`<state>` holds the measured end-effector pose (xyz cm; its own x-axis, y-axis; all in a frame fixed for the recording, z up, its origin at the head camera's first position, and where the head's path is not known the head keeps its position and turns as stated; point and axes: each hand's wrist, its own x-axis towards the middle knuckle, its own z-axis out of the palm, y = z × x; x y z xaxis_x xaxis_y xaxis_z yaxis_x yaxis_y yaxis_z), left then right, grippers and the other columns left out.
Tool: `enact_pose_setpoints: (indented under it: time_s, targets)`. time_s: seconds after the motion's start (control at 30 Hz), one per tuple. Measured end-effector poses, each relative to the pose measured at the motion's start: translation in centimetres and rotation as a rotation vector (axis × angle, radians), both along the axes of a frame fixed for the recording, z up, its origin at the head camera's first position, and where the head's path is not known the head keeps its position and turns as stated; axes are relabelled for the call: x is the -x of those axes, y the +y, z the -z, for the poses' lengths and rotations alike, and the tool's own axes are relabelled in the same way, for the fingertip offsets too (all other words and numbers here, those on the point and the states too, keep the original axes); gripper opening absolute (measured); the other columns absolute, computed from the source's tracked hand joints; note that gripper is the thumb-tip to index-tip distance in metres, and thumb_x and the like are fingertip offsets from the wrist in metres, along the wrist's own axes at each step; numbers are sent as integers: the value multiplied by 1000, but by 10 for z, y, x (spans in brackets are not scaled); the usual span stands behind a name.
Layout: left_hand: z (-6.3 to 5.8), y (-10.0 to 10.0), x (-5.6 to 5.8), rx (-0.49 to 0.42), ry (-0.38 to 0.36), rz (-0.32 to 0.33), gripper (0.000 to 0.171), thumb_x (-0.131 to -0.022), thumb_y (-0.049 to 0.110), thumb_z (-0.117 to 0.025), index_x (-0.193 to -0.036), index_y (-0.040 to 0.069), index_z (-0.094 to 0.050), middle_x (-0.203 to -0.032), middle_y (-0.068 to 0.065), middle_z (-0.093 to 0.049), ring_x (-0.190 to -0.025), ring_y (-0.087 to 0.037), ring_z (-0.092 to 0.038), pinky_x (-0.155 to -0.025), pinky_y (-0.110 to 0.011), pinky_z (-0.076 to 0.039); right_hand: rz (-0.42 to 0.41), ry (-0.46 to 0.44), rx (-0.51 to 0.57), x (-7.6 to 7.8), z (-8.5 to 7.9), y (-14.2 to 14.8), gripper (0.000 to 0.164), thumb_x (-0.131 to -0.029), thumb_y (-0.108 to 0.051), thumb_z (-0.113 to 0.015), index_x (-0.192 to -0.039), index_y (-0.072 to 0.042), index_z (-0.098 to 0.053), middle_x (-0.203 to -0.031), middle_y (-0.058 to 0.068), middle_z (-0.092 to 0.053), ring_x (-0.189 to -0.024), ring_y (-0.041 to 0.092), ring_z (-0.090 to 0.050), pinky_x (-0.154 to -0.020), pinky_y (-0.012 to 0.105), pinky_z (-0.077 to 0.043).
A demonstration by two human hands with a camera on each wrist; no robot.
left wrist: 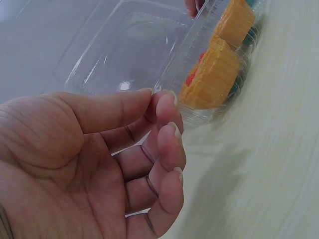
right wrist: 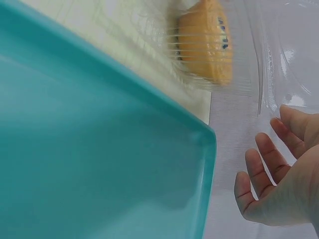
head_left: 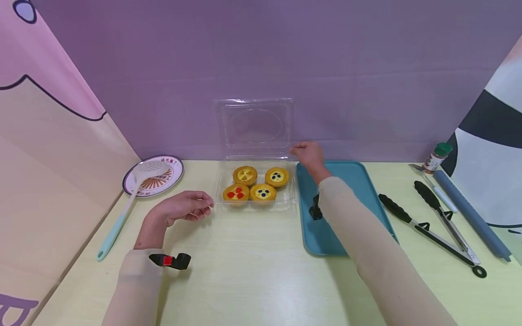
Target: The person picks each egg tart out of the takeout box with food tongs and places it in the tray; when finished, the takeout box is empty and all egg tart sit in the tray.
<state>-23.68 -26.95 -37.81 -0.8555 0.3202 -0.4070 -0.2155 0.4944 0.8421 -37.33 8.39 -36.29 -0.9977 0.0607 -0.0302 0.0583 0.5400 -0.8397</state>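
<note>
A clear plastic clamshell box (head_left: 261, 206) sits on the table with its lid (head_left: 254, 124) standing up at the back. Inside are several tarts, among them a red-topped tart (head_left: 236, 193) and a tart with dark dots (head_left: 263, 194). My left hand (head_left: 183, 207) hovers off the box's front left corner; its fingers bend loosely, the thumb close to the index finger, with nothing seen between them in the left wrist view. My right hand (head_left: 308, 156) is over the back of the blue tray (head_left: 346, 174), thumb and index fingertips right at the lid's lower right edge, other fingers loosely spread.
On the left, a slotted turner (head_left: 126, 217) leans across a patterned plate (head_left: 177, 170). To the right lie black-handled tongs (head_left: 440, 244), a knife (head_left: 442, 197) and a blue-grey bar (head_left: 473, 215), near a green-capped jar (head_left: 436, 158). A purple backdrop (head_left: 367, 90) rises behind the table.
</note>
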Motion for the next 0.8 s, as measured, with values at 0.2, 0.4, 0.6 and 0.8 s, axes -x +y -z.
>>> enact_pose_setpoints:
  time_s: [0.2, 0.4, 0.6, 0.8]
  targets:
    - [5, 3, 1, 8, -7, -7, 35, -104, 28, -54, -120, -3, -57, -91, 2, -65, -80, -13, -58, -78, -31, -50, -33, 10, -38, -6, 1, 10, 30, -97, -27, -66, -116, -6, -73, -130, 12, -67, -122, 31, -59, -99, 47, -50]
    - [6, 2, 2, 30, -1, 16, 38, -104, 29, -53, -125, -3, -57, -96, 1, -67, -84, -13, -60, -81, -31, -52, -126, 41, -84, -22, -11, 37, 47, -98, -31, -64, -134, -1, -60, -136, 19, -61, -123, 36, -57, -102, 49, -49]
    - [2, 0, 5, 49, 18, 19, 40, -104, 31, -53, -125, -3, -57, -98, -1, -67, -86, -15, -61, -82, -31, -52, -245, 103, -299, -59, -39, 83, 58, -101, -39, -58, -147, -6, -48, -149, 18, -49, -135, 38, -47, -107, 55, -43]
    - [0, -3, 3, 42, 6, 14, 42, -104, 33, -54, -124, -3, -56, -97, 0, -66, -85, -15, -59, -81, -30, -52, -258, 242, -401, -110, -67, 133, 58, -100, -49, -57, -146, -15, -52, -151, 15, -49, -138, 40, -45, -105, 62, -41]
